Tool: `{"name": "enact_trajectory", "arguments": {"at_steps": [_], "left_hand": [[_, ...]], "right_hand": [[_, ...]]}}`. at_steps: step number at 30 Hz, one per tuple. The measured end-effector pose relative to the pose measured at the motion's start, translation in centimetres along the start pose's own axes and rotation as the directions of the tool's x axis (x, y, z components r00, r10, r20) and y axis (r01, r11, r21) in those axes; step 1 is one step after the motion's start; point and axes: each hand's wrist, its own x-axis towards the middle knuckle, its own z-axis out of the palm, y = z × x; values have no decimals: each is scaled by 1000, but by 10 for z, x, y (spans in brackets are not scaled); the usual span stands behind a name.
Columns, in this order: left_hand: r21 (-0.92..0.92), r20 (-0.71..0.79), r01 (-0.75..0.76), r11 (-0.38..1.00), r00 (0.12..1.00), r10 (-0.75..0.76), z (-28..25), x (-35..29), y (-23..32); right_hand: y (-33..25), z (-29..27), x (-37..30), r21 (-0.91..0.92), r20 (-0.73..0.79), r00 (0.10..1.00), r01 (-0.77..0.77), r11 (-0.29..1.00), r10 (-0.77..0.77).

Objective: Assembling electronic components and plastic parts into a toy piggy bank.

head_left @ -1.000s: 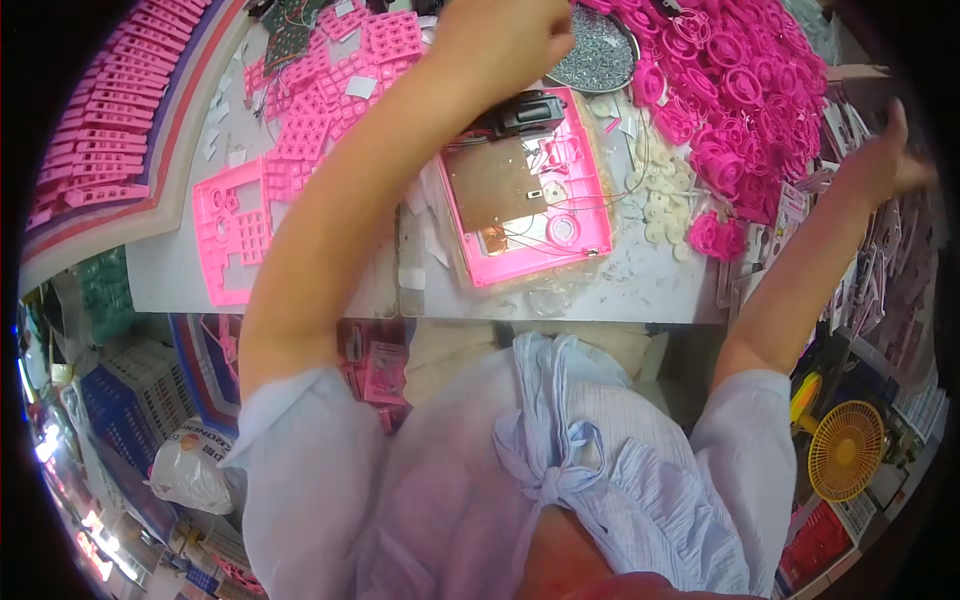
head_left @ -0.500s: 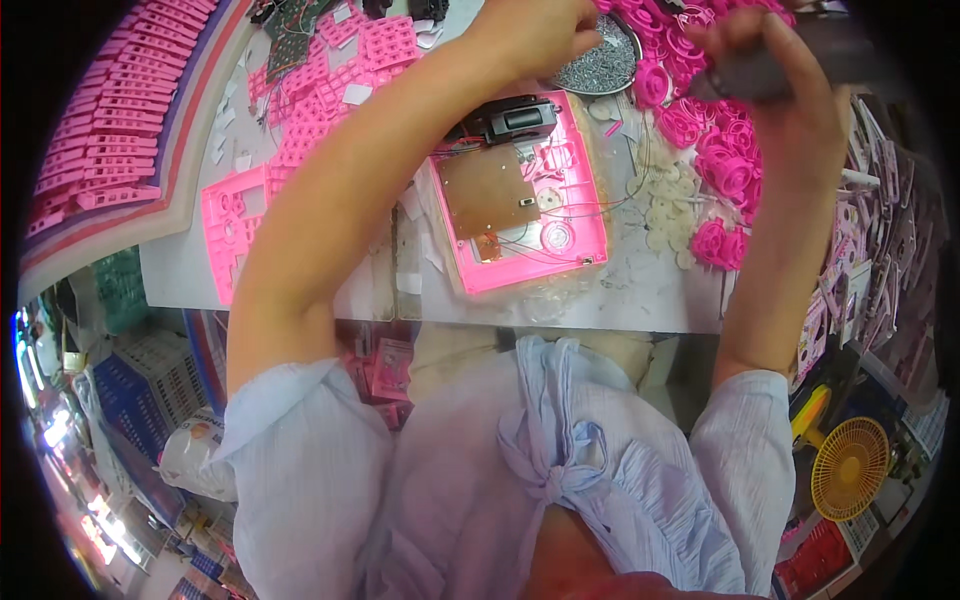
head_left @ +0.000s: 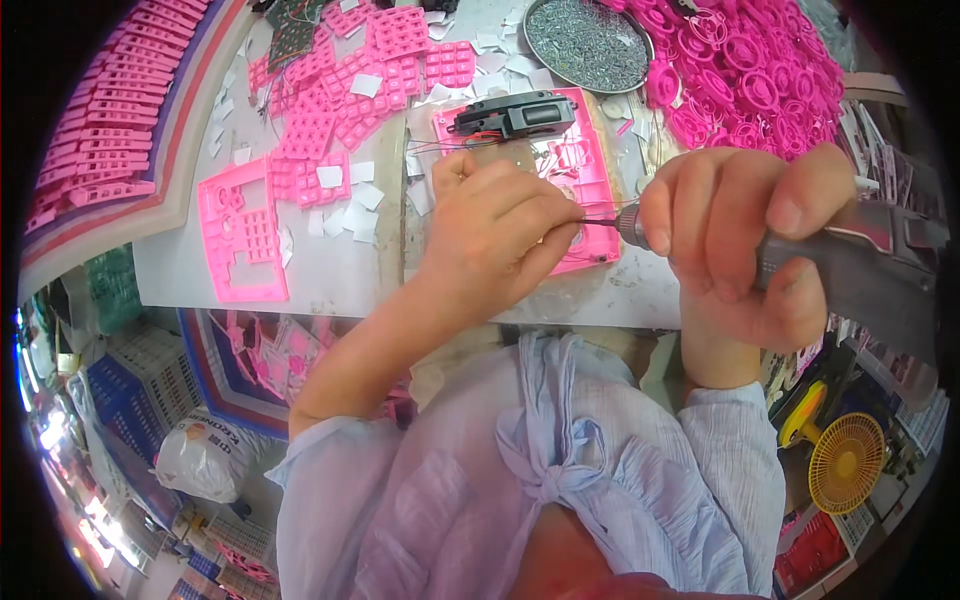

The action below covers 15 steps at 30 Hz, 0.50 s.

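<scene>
My right hand (head_left: 735, 225) grips a dark electric screwdriver (head_left: 880, 280), its thin bit pointing left. At the tip of that bit, the thumb and fingers of my left hand (head_left: 495, 225) are pinched together; whatever they hold is hidden. Beneath my left hand lies an open pink plastic casing (head_left: 597, 185) with wires and round parts inside. A black plastic unit (head_left: 520, 117) rests across the casing's far edge. My left hand covers most of the brown board in the casing.
A round dish (head_left: 530, 50) of small screws stands beyond the casing. Right of it is a heap of pink rings (head_left: 745, 75). Pink keypad pieces (head_left: 345, 95) and white paper bits lie left, near a pink panel (head_left: 245, 235). A yellow fan (head_left: 848, 462) stands lower right.
Both hands have come back from the dish and ring heap toward me. The left now pinches over the casing, and the right has brought the screwdriver's bit to the left fingertips.
</scene>
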Motion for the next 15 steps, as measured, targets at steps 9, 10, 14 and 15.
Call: {"name": "enact_trajectory", "arguments": {"at_steps": [9, 10, 14, 15], "left_hand": [[214, 96, 39, 976, 994, -61, -6, -1, -9], [239, 125, 26, 971, 990, -57, -9, 0, -14], [279, 278, -48, 959, 960, -33, -7, 4, -18], [299, 304, -50, 953, 951, -46, -7, 5, -16]], "right_hand": [[32, 7, -12, 57, -288, 957, -22, 998, 38], [40, 3, -15, 63, -323, 945, -38, 997, 56], [54, -2, -20, 77, -338, 933, -105, 992, 125], [57, 0, -20, 77, -344, 933, -82, 994, 104]]}}
